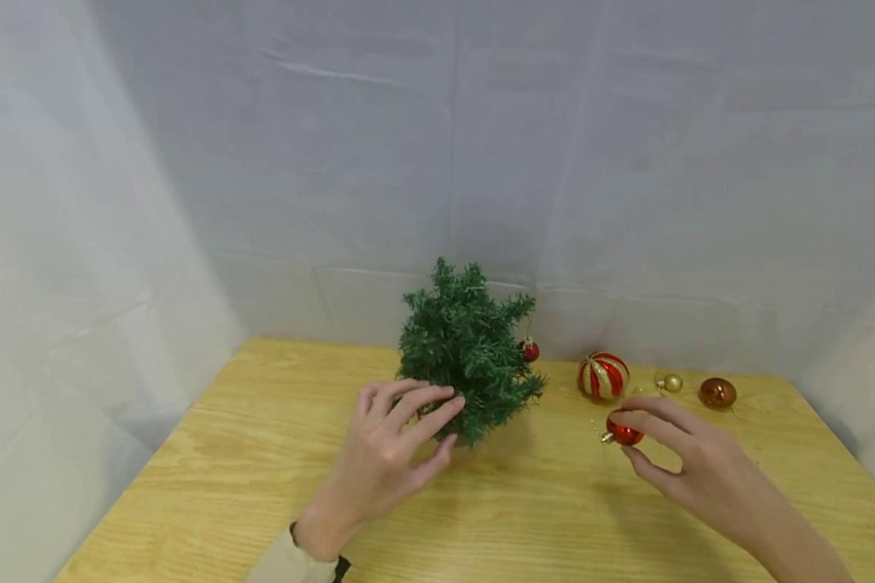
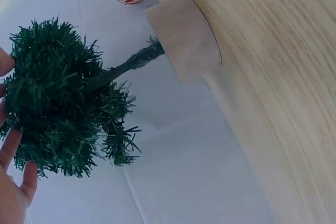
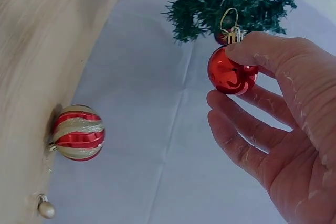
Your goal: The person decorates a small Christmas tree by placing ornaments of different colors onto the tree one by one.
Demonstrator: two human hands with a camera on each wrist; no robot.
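Observation:
A small green artificial Christmas tree (image 1: 467, 348) stands on the wooden table; its brown round base (image 2: 185, 38) shows in the left wrist view. My left hand (image 1: 397, 453) is at the tree's near left side, its loosely bent fingers spread against the branches. To the right, my right hand (image 1: 693, 461) pinches a shiny red bauble (image 3: 231, 72) between thumb and fingers. That bauble has a gold cap with a thin gold loop, pointing toward the tree in the head view. A darker red bauble (image 1: 530, 351) hangs from a branch on the tree's right side.
Behind the right hand, a red and gold striped bauble (image 1: 603, 376), a small gold bauble (image 1: 672, 382) and a brown bauble (image 1: 718, 393) lie along the back of the table (image 1: 262, 453). A pale cloth (image 1: 350, 162) hangs behind and at both sides.

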